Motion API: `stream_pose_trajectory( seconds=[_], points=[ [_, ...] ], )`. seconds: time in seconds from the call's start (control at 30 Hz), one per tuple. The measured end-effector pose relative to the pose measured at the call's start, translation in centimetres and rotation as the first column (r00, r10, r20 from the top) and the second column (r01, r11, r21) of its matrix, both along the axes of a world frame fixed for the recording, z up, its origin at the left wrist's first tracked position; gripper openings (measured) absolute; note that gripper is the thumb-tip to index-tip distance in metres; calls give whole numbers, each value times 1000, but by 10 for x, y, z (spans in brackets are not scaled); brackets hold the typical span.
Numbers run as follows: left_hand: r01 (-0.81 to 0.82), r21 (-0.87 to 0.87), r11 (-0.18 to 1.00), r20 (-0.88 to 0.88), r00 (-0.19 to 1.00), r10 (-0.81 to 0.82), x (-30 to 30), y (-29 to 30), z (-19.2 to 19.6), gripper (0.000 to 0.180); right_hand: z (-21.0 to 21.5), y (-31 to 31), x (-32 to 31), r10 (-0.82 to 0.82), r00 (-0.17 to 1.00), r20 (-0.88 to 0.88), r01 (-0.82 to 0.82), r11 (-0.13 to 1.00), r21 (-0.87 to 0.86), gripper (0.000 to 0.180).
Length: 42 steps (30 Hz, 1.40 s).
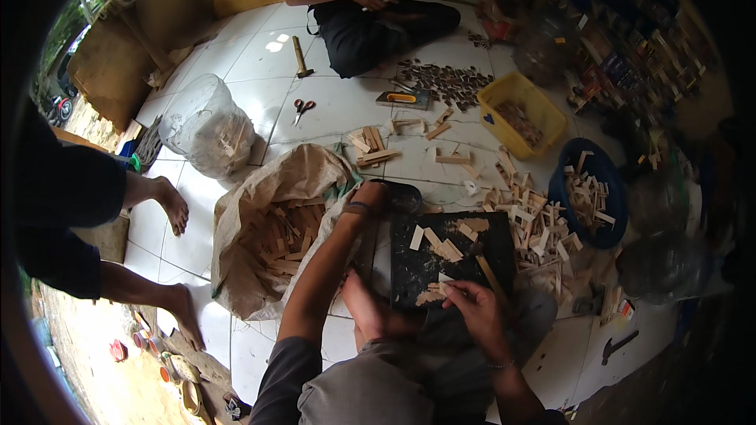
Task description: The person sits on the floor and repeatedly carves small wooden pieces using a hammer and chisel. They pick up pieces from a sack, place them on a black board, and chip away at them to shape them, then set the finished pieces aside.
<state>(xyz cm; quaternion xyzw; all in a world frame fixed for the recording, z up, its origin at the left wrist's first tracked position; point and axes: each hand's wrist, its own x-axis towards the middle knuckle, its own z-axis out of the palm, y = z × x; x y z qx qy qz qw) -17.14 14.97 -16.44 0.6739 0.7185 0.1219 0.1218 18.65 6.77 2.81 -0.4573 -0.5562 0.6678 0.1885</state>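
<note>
My right hand point(475, 308) pinches a small pale wooden piece point(445, 279) over a black work board point(409, 267). Several loose wood blocks point(433, 239) lie on that board, and a hammer point(491, 271) with a wooden handle rests along its right side. My left hand point(370, 197) reaches to a small dark container point(403, 195) beyond the board; its fingers are too dark to make out. Beneath my left forearm stands an open woven sack point(228, 256) filled with small wood blocks point(287, 240).
Wood pieces point(539, 224) heap beside a blue basin point(557, 189) and a yellow tub point(555, 130). Scissors point(302, 110), a hammer point(299, 57) and a clear plastic bag point(209, 126) are farther off. A co-worker point(370, 12) sits opposite; another person's bare feet point(175, 205) are at left.
</note>
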Motion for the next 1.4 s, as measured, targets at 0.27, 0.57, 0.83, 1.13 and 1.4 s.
stream_pose_trajectory(
  seconds=[0.27, 0.57, 0.83, 1.13, 1.4],
  points=[
    [-111, 16, 994, 504, 859, 88, -16, -17, 29, 19, -3, -3, 0, -13, 1000, 15, 13, 1000, 22, 26],
    [-233, -99, 967, 635, 734, 242, -25, -25, 33, 25, -10, -3, -2, -11, 1000, -9, 11, 1000, 26, 25],
    [-244, 0, 970, 622, 759, 191, -19, -30, 38, 29, -10, -4, -5, -31, 998, -54, 30, 1000, -7, 25],
    [-236, 52, 970, 565, 808, 166, -21, -31, 32, 29, -10, -5, -5, -28, 996, -84, 27, 999, -21, 25],
    [-250, 156, 955, 500, 854, 142, -19, -30, 20, 27, -6, -4, -6, -6, 999, -54, 5, 1000, -8, 25]
  ],
)
